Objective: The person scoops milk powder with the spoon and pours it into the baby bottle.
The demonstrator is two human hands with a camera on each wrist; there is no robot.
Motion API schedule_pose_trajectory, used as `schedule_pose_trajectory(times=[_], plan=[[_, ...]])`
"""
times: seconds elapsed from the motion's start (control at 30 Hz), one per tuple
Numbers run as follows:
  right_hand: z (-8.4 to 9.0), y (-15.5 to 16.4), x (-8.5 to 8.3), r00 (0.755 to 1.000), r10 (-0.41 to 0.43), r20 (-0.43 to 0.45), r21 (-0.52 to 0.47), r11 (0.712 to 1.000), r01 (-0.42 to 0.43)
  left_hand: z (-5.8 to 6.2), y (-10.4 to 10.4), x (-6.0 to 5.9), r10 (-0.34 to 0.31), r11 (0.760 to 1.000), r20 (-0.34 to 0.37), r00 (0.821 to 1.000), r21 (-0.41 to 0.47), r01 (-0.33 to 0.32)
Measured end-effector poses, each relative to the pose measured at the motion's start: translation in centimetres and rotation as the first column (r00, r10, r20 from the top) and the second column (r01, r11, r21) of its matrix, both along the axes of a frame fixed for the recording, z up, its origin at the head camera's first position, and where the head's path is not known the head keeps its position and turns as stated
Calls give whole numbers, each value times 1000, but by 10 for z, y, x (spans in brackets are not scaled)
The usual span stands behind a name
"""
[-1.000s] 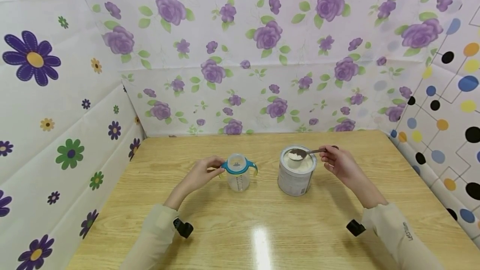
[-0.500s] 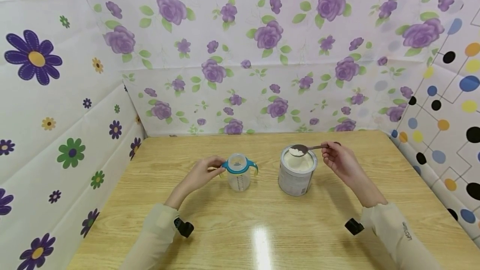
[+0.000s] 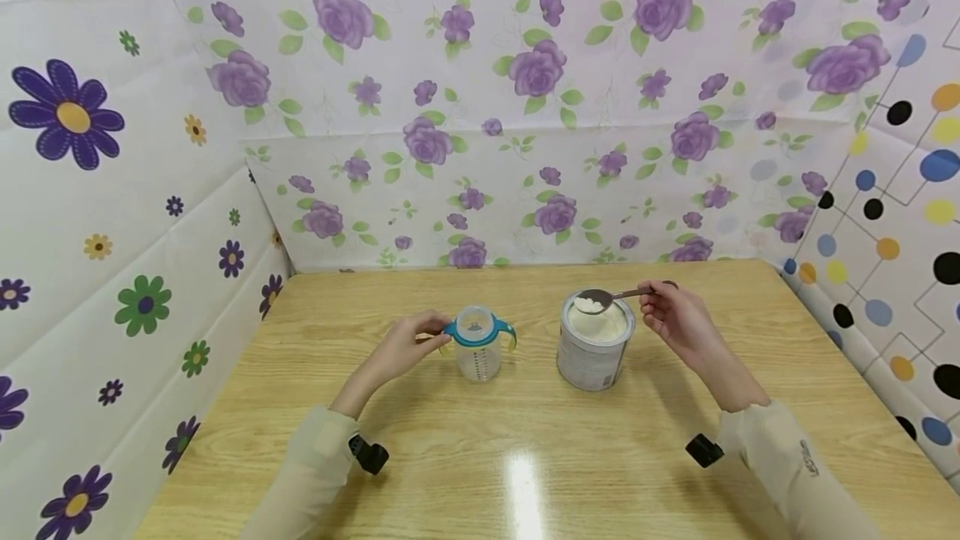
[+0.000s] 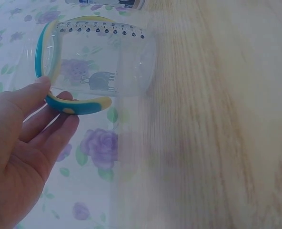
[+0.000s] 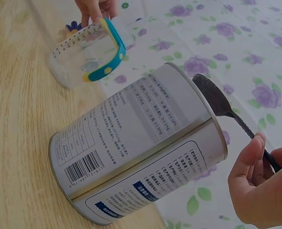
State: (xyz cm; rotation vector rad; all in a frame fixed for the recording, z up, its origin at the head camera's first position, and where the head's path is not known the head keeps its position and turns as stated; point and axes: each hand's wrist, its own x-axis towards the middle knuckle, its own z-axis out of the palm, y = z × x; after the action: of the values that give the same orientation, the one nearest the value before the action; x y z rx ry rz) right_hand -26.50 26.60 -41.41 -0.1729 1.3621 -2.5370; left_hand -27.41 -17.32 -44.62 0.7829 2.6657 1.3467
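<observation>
My left hand [image 3: 402, 346] pinches the left handle of a clear baby bottle [image 3: 480, 361], which stands upright and uncapped on the table. The bottle has a blue and yellow two-handled ring, and the left wrist view shows thumb and fingers on one handle [image 4: 79, 106]. In my right hand [image 3: 678, 319] is a dark spoon [image 3: 597, 299], pinched by its handle. White powder lies in the spoon's bowl, held above the open mouth of a tin [image 3: 590, 363]. Pale powder [image 3: 600, 323] fills much of the tin. From the right wrist side, the spoon [image 5: 211, 95] shows just past the tin's rim.
The wooden table [image 3: 450, 457] carries the bottle and the tin side by side with a gap between them. A flowered cloth [image 3: 487, 148] hangs behind the table, with patterned cloths at the left and right sides.
The spoon has risen slightly out of the tin's mouth with powder in it, and my right hand has moved up and a little left. My left hand and the bottle have stayed put.
</observation>
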Motion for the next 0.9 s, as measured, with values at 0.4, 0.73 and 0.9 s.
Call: schedule_pose_trajectory(times=[0.4,0.73,0.9], plan=[[5,-9,-3,1000,6,4,7,1000,-6,-3,-1,-2,11,1000,4,1000,-12,-11],[6,-13,-2,1000,-2,-19,39,999,3,-3,-1,-2,19,1000,23,1000,-8,-18],[6,-12,-2,999,-11,-32,24,1000,12,-3,-1,-3,10,1000,6,1000,-8,-10]])
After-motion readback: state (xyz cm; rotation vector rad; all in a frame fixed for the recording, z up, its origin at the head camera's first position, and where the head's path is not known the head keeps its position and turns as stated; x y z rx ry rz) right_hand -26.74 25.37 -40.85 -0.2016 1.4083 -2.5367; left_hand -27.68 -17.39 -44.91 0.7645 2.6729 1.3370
